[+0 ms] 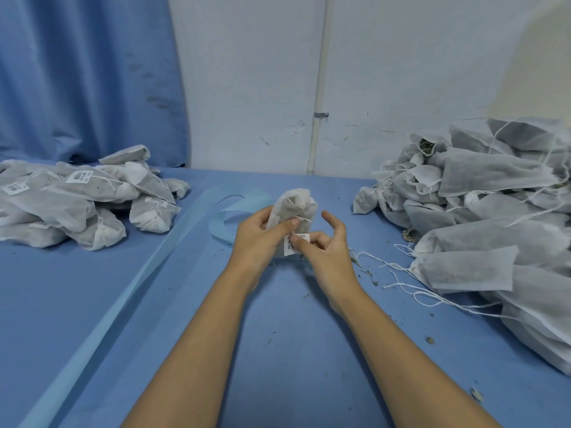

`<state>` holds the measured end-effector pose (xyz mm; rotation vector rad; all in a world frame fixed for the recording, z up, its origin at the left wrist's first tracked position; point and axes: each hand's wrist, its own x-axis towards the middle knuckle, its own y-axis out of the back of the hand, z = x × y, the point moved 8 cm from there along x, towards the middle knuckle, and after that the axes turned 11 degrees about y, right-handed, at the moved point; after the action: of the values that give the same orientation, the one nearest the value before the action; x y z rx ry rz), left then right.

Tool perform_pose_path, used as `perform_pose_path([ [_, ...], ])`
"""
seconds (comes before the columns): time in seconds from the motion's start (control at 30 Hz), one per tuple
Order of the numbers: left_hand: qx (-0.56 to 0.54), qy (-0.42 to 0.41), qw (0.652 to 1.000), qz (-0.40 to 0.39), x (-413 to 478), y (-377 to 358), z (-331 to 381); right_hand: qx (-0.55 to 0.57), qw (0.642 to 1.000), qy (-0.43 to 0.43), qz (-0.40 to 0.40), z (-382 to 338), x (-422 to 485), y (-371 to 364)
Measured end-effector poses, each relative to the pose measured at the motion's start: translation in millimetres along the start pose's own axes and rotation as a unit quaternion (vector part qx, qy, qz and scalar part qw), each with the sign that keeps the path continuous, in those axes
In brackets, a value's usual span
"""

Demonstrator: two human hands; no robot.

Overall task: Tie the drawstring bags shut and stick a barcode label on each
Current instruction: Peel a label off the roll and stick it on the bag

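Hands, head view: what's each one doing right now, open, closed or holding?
Left hand: closed, gripping the drawstring bag.
Right hand: closed, thumb and fingers pinching the barcode label on that bag.

Left hand point(258, 234), right hand point(327, 245), both curled
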<state>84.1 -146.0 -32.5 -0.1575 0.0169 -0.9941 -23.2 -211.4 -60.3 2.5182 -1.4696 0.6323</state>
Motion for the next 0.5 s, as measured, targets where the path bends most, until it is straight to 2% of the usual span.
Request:
perform_pose_path([
  [0.17,-0.034,0.044,0.998,-0.008,2,5,-8,-0.029,0.999,-0.009,0.019,-2,-2,4],
  [0.33,-0.050,0.072,0.994,-0.059,0,-6,-13,0.074,0.997,-0.038,-0.008,-3,-4,-2],
  [0.5,-0.058,0.077,0.991,-0.093,-1,-10,-14,0.110,0.991,-0.040,0.066,-4,0,10],
])
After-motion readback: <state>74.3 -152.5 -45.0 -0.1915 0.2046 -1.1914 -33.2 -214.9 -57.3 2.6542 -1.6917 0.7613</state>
